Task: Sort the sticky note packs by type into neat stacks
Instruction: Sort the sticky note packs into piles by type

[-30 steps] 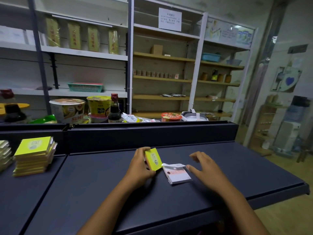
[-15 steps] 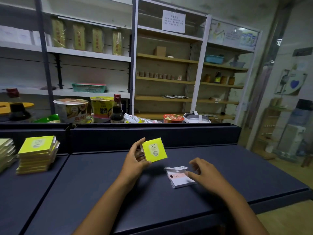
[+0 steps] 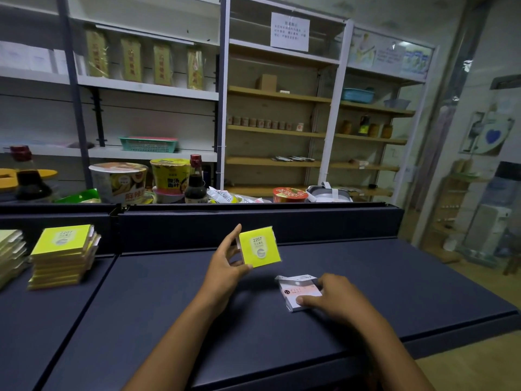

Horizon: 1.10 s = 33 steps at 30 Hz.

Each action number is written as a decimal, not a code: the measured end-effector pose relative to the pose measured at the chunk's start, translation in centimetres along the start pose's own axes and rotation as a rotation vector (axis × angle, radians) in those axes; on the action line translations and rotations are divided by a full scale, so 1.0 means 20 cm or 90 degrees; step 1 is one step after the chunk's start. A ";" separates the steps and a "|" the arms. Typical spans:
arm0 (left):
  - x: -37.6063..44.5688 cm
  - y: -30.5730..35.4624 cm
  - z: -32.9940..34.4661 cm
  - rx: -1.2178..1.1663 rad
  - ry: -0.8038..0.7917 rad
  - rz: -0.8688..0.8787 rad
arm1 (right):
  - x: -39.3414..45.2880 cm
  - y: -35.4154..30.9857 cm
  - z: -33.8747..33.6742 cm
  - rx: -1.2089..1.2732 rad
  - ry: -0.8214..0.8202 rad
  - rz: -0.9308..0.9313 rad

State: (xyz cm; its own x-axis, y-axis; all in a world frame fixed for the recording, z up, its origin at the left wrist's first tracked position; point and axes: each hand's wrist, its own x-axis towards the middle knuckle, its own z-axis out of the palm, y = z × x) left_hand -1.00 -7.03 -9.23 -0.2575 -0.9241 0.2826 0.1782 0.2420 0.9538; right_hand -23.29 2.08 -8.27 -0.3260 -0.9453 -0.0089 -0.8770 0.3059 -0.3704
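My left hand (image 3: 225, 266) holds a yellow sticky note pack (image 3: 260, 246) labelled 2207, raised above the dark shelf top with its face toward me. My right hand (image 3: 335, 299) rests on a pale pink and white sticky note pack (image 3: 297, 290) lying flat on the shelf, thumb on its front edge and fingers along its right side. A stack of yellow packs (image 3: 63, 256) stands at the left. Another stack of paler packs (image 3: 10, 253) is cut off by the left edge.
The dark blue shelf top (image 3: 394, 292) has a raised back wall (image 3: 253, 224) and a seam (image 3: 93, 294) left of centre. Behind the wall stand noodle cups (image 3: 118, 180), soy sauce bottles (image 3: 195, 182) and snack bags. The floor drops off at the right.
My left hand lifted the yellow pack off the shelf and turned its face toward me. My right hand moved onto the pink and white pack and closed around it.
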 end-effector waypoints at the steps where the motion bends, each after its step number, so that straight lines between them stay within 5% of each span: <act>1: 0.00 0.00 0.00 -0.002 -0.001 -0.002 | 0.00 -0.01 0.00 0.016 -0.005 0.003; 7: -0.01 0.00 -0.01 -0.017 0.004 0.003 | -0.04 -0.04 0.00 0.164 0.035 0.011; 19: -0.23 0.10 -0.15 -0.104 0.061 0.013 | -0.18 -0.12 0.15 0.733 0.184 -0.033; 33: -0.71 0.33 -0.79 -0.055 0.247 0.093 | -0.33 -0.68 0.43 0.882 0.113 -0.185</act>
State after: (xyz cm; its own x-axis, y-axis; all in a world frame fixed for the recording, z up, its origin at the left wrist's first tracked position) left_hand 18.74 3.03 -8.58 0.1501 -0.9289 0.3384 0.2692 0.3678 0.8901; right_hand -6.29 3.14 -11.13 -0.3274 -0.8964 0.2989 0.0940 -0.3457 -0.9336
